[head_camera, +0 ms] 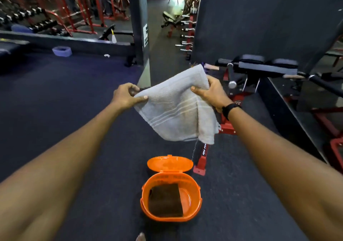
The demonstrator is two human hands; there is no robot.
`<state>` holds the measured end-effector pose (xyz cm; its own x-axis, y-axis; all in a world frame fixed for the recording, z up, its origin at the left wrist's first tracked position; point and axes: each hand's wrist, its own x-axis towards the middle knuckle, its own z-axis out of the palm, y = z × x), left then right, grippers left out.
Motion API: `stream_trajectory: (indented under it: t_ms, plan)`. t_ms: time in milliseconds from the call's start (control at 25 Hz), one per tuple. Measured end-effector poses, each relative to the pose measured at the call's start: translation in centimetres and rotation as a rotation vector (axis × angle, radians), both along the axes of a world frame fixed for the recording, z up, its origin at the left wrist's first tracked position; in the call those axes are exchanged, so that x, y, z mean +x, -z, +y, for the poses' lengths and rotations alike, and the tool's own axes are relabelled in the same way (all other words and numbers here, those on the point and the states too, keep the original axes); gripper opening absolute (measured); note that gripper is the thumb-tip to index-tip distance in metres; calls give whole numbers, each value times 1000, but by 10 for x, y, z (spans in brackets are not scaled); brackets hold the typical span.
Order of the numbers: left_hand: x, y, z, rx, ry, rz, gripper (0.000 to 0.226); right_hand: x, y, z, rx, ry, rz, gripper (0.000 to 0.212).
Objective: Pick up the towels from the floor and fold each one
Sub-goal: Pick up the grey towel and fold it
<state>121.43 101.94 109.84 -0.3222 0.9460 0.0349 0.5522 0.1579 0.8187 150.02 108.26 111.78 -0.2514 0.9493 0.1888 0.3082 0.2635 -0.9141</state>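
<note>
At the centre of the frame a grey towel point(176, 109) hung in the air, the left hand point(126, 97) pinching its left edge and the right hand point(211, 92) gripping its upper right corner. Low in the frame, an open orange bin point(196, 194) on the floor held what looked like a folded dark towel point(165, 200).

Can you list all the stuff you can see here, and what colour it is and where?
grey towel: one, pale grey with white stripes, held up in the air above the bin
orange bin: one, orange, on the floor, lid open
brown towel: one, dark brown, folded inside the orange bin
weight bench: one, black pads on a red frame, right
spray bottle: one, white, far left
wristband: one, black, right wrist
left hand: pinches the grey towel's left edge
right hand: grips its right edge
</note>
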Motion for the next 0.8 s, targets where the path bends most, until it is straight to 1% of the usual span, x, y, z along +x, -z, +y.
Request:
stream_trajectory:
  t_ms: [80,160,280,400,440,600,680,800]
  plan:
    - [-3,27,10,-42,55,-3,51,-5,38,15,-19,52,-123,31]
    - [-9,65,25,-114,133,-10,55,-8,82,28,-65,101,-244,33]
    - [-18,134,50,-248,245,-4,56,-8,152,38,-148,148,-417,29]
    - [-25,206,70,-335,288,3,54,3,231,47,-232,222,-523,19]
    - [-27,232,76,-368,292,-1,54,5,262,51,-262,248,-552,22]
    - [-27,352,89,-486,344,28,53,3,397,49,-386,219,-609,29]
    - [-26,411,89,-532,354,25,53,-3,461,40,-445,180,-582,33]
    - [-23,486,83,-591,363,7,54,-9,537,28,-494,80,-491,41]
